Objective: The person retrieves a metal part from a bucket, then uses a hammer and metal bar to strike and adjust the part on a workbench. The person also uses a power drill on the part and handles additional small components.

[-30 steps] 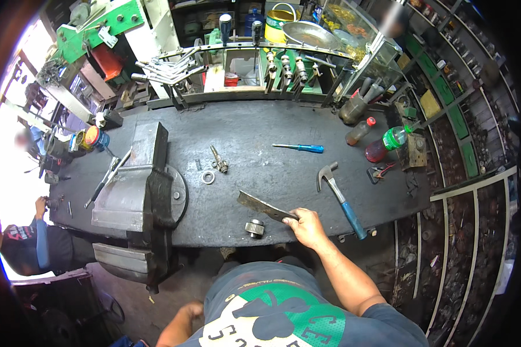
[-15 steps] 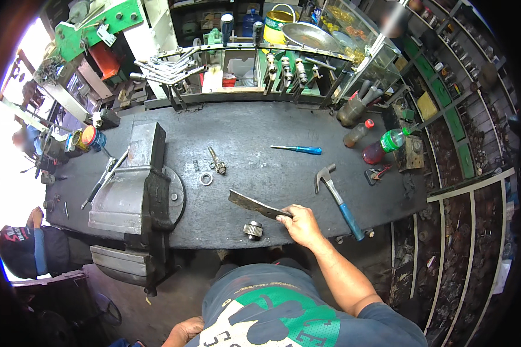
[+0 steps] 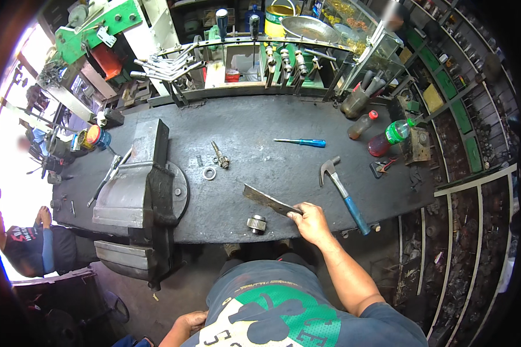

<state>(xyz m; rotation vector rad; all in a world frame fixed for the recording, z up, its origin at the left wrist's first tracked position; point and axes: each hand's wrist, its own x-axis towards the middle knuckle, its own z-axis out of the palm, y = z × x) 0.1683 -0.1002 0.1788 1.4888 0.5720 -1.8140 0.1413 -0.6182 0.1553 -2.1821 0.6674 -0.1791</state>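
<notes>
My right hand [image 3: 307, 222] grips a flat, dark metal plate [image 3: 267, 200], held slanting over the bench near its front edge. A toothed gear [image 3: 256, 224] sits below the plate. Farther back lie a geared shaft [image 3: 220, 156], a small spring [image 3: 198, 161] and a metal ring [image 3: 209, 173]. A blue-handled screwdriver [image 3: 309, 142] and a claw hammer [image 3: 344, 194] lie to the right. My left hand [image 3: 189, 321] is low beside my shirt at waist level, its fingers mostly hidden.
A heavy vise [image 3: 127, 211] occupies the bench's [image 3: 202, 121] left part. Two bottles [image 3: 385, 139] and a tool holder [image 3: 356, 101] stand back right. A rack of tools [image 3: 283, 61] runs behind. A co-worker [image 3: 26, 246] is at the left. Parts shelves [image 3: 457, 243] line the right.
The view has shifted slightly. My left hand has moved a little at my waist; my right hand still grips the plate. The co-worker's hands at the left have moved slightly.
</notes>
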